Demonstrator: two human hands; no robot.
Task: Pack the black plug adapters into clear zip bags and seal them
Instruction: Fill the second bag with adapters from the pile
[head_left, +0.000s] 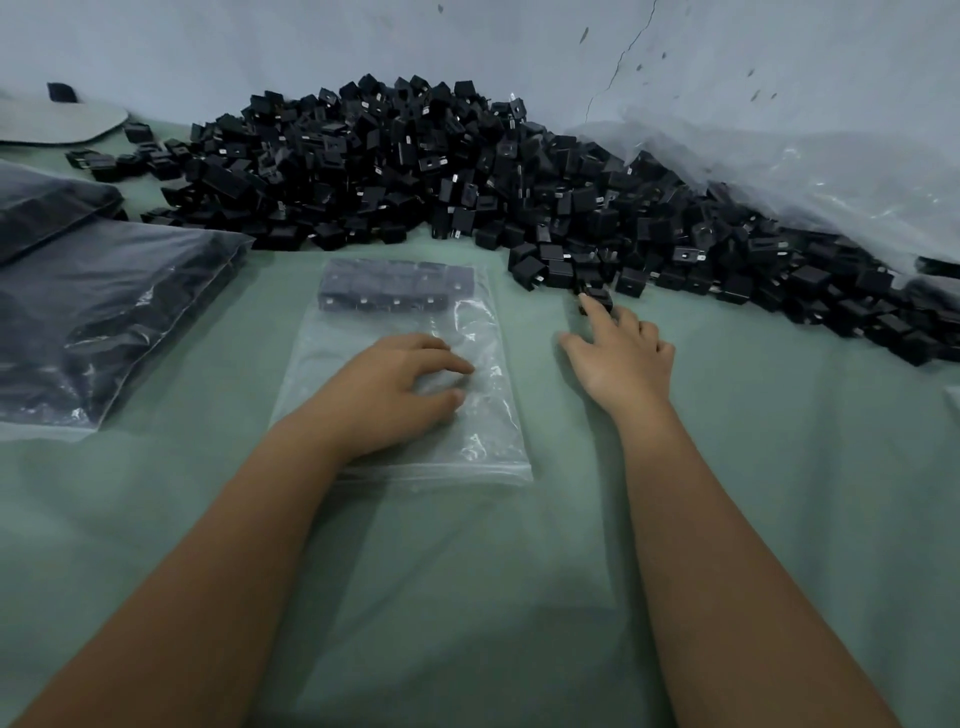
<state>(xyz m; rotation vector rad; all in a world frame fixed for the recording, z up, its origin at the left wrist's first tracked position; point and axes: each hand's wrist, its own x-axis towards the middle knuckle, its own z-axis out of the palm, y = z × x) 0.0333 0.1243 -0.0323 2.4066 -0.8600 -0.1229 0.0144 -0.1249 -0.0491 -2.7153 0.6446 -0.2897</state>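
On the green tabletop (467, 571), the left hand (384, 389) presses loosely on a zip bag (483, 332) holding a row of adapters (395, 291), while the right hand's (623, 358) forefinger touches a loose adapter (600, 297) by the pile (415, 166).

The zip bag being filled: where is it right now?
In the head view the zip bag lies flat at centre, under the left hand, just left of the right hand, before the adapter pile.

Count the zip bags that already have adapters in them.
3, possibly more hidden. One bag lies under the left hand, with a row of adapters at its far end. Two full bags sit at left: one nearer, one behind it.
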